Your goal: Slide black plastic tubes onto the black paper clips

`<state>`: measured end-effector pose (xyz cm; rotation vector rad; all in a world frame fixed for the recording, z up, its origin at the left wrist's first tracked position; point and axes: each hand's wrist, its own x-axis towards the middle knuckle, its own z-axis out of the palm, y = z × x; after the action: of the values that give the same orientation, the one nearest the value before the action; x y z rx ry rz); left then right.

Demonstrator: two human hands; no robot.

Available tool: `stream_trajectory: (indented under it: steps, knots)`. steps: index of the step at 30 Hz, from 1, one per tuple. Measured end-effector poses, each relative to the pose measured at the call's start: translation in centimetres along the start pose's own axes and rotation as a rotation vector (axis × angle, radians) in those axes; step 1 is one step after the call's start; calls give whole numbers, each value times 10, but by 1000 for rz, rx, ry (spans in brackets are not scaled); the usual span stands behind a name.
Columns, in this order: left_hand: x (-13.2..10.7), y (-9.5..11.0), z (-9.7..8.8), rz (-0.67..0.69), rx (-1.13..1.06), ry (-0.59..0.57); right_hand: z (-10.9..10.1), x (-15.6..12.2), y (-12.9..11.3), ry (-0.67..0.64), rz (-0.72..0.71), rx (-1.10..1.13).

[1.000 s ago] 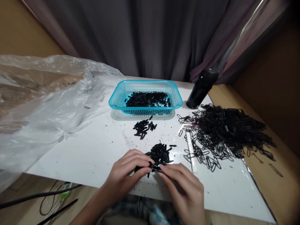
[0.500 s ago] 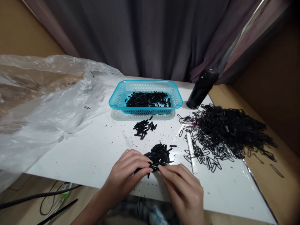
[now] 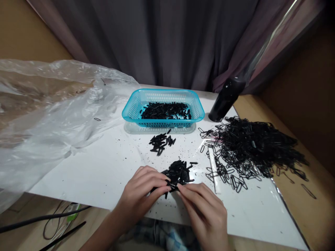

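Centrally, at the near edge of the white tabletop (image 3: 91,174): two bare hands, fingertips nearly meeting. Left hand (image 3: 146,188): palm down, thumb and forefinger pinched on one end of a small black piece (image 3: 173,186). Right hand (image 3: 205,211): thumb and forefinger pinched at the other end of the same piece; remaining fingers curled. The piece lies between the two sets of fingertips, level with the near side of a heap; its finer shape is too small to tell.

Just beyond the fingertips: near heap (image 3: 179,170) of slim black pieces, partly hidden by the left hand. Farther off: small cluster (image 3: 158,142) of similar pieces, apart from the heap. Dark crumbs scattered around both.

Behind the cluster: blue basket (image 3: 162,121), slotted sides, its floor largely covered with black pieces (image 3: 164,110).

To the right: large tangled mound of black loops (image 3: 259,143), some strays at its borders; white strip (image 3: 213,164) lying at its left side; tilted black cylinder (image 3: 225,101) behind.

To the left: crumpled clear plastic (image 3: 78,108), with one loop (image 3: 97,119) on it. Below the table: dark cables (image 3: 39,219). At the back: grey curtain (image 3: 167,42).
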<state>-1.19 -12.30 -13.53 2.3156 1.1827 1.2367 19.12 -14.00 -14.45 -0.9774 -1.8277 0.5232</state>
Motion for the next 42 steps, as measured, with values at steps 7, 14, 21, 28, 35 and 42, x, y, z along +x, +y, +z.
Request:
stream_trajectory:
  steps: [7, 14, 21, 28, 35, 42]
  knots:
    - [-2, -1, 0, -2, 27, -27, -1, -1, 1, -10, -39, -60]
    - [-6, -5, 1, -19, 41, -81, -2, 1, 0, -33, -61, -119]
    - [-2, -1, 1, -5, 19, -51, -1, 0, 1, -29, -27, -68]
    - [-3, -2, 2, -8, 16, -59, -1, -1, 3, -55, -70, -95]
    - [-6, -3, 0, -5, 17, -95, -3, -2, 3, -77, -37, -73]
    - [-4, 0, 3, 17, 45, -89, -5, -1, 2, -69, 21, 151]
